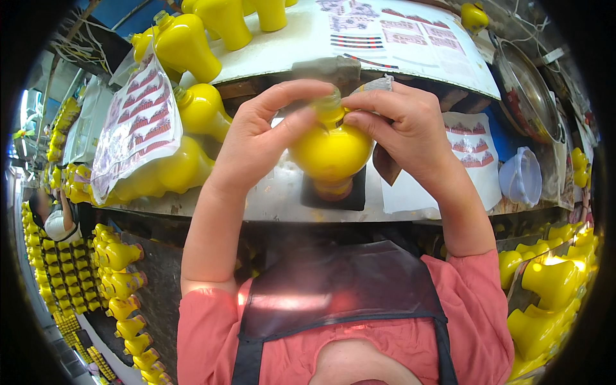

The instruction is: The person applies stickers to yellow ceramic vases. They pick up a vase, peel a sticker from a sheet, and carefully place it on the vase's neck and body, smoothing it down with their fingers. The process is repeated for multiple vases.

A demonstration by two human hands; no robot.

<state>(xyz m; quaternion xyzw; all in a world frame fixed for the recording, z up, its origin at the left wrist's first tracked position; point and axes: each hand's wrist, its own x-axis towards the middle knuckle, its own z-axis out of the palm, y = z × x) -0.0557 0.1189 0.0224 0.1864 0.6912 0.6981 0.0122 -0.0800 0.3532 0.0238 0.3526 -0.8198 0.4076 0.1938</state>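
Observation:
A glossy yellow bottle point(330, 154) with a rounded body and a clear threaded neck stands upright on a small black pad point(353, 197) in front of me. My left hand point(266, 125) curves round the neck from the left, its thumb at the bottle's shoulder, slightly blurred. From the right, my right hand point(407, 119) touches the neck with thumb and forefinger. A flat brown blade-like tool point(386, 168) sticks out below its palm, and a grey cloth-like end point(378, 84) shows above the fingers. Small dark marks on the bottle's neck are partly hidden by my fingers.
Beyond, a white board point(295, 54) carries more yellow bottles point(186, 48) and printed decal sheets point(366, 32). Another decal sheet point(138, 122) leans on bottles at left; one more point(475, 160) lies at right beside a clear plastic tub point(521, 178). Bottles crowd both sides; a person point(61, 218) is far left.

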